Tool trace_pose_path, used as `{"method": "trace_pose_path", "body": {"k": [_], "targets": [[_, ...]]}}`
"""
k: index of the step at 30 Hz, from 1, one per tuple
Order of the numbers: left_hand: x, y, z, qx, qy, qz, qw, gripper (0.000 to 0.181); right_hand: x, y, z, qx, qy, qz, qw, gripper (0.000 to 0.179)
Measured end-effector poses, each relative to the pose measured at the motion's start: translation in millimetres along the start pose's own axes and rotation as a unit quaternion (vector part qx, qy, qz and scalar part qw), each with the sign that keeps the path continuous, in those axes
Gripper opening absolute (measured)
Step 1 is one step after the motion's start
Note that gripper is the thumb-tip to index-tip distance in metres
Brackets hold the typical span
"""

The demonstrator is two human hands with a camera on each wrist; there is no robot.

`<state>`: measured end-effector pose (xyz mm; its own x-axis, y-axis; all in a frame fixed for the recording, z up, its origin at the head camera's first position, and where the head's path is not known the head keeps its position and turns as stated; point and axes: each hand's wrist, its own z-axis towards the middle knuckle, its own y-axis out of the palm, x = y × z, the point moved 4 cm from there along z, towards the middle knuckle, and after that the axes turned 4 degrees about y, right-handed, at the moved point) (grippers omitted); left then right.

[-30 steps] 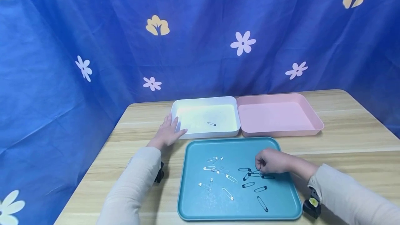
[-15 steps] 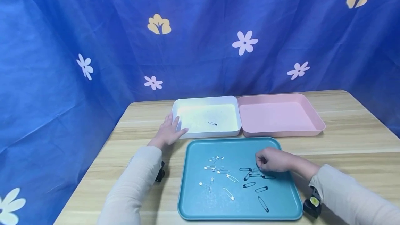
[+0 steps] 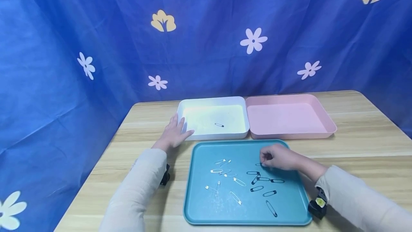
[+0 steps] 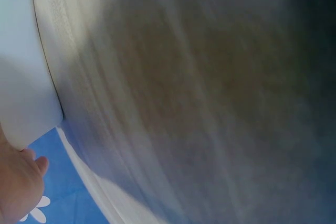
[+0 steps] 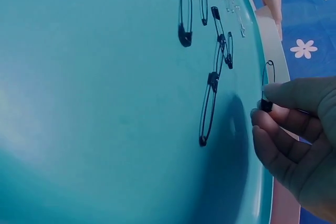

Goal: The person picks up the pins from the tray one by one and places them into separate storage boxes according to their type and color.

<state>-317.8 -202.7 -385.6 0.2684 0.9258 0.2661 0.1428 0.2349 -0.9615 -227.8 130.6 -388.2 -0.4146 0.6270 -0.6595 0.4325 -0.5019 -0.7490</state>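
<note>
My right hand [image 3: 276, 156] pinches a black safety pin [image 5: 266, 104] by its clasp end between thumb and fingertips, above the teal tray [image 3: 251, 217]. The pin's coiled end points away from the fingers in the right wrist view. On the tray's right half lie several black safety pins [image 3: 271, 208]. Several silver safety pins [image 3: 239, 182] are scattered over its left half. My left hand [image 3: 173, 134], fingers spread, rests at the left side of the white box [image 3: 215, 137]. Inside that box lies one dark safety pin [image 3: 219, 125].
A pink box [image 3: 291, 136] stands directly right of the white one, both behind the tray. All rest on a wooden table [image 3: 363, 146]. A blue flowered curtain [image 3: 199, 53] hangs behind the table and along its left side.
My right hand has lifted the black safety pin from the group on the tray and moved slightly up and left. My left hand has stayed at the white box.
</note>
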Motion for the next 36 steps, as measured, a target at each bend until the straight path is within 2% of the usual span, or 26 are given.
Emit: {"method": "trace_pose_path", "body": {"k": [13, 18, 28, 36], "targets": [[-1.5, 1.6, 0.8, -0.001, -0.006, 0.001, 1.0, 0.081, -7, -5, 18.4, 0.081, 0.01, 0.027, 0.9963, 0.001], [-2.6, 1.6, 1.2, 0.0, -0.008, -0.002, 1.0, 0.08, -11, -7, 28.9, 0.098, 0.009, 0.051, 0.9938, 0.003], [-3.3, 2.1, 1.7, 0.006, -0.004, 0.011, 0.9999, 0.084, -22, -14, 50.8, 0.127, -0.008, 0.053, 0.9905, 0.005], [-1.5, 1.5, 0.4, 0.008, -0.001, 0.014, 0.9999, 0.08, -22, -15, 64.6, 0.152, 0.014, 0.083, 0.9847, 0.005]]}}
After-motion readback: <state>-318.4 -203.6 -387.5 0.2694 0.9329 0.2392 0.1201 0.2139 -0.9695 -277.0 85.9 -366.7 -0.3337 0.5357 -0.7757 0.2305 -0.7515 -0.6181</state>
